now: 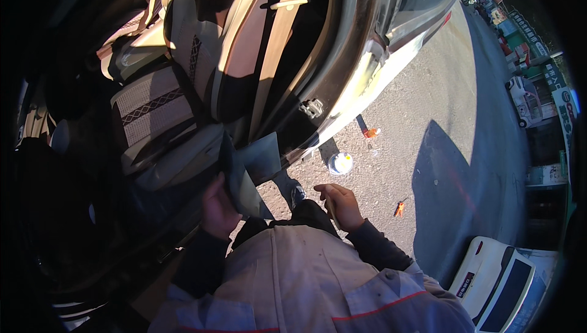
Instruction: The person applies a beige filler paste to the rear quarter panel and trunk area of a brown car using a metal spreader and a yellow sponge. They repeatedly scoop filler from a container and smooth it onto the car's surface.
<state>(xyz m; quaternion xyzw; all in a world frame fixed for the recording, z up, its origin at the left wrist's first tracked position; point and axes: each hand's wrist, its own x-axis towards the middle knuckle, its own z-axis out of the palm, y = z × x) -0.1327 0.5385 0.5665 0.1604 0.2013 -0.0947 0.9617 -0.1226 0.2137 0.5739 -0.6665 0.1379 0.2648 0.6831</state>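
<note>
My left hand [220, 209] grips the near edge of a bent, dark grey-green sheet [237, 177], which is held up in front of the open car doorway. The sheet's material does not show clearly. At the right of my body, my right hand [346, 206] is closed, with a thin, pale, narrow piece [331, 208] between thumb and fingers. What that piece is cannot be made out. The right hand is apart from the sheet. Beyond the doorway stands a car seat [156, 102] with beige and brown patterned covers, partly in shadow.
The car's door frame, with a metal latch [312, 108], curves close ahead. On the sunlit ground stand a white tub [340, 163] and a small orange-red item [371, 132]. An orange tool-like object [400, 209] lies farther right. A white car [492, 284] is parked at lower right.
</note>
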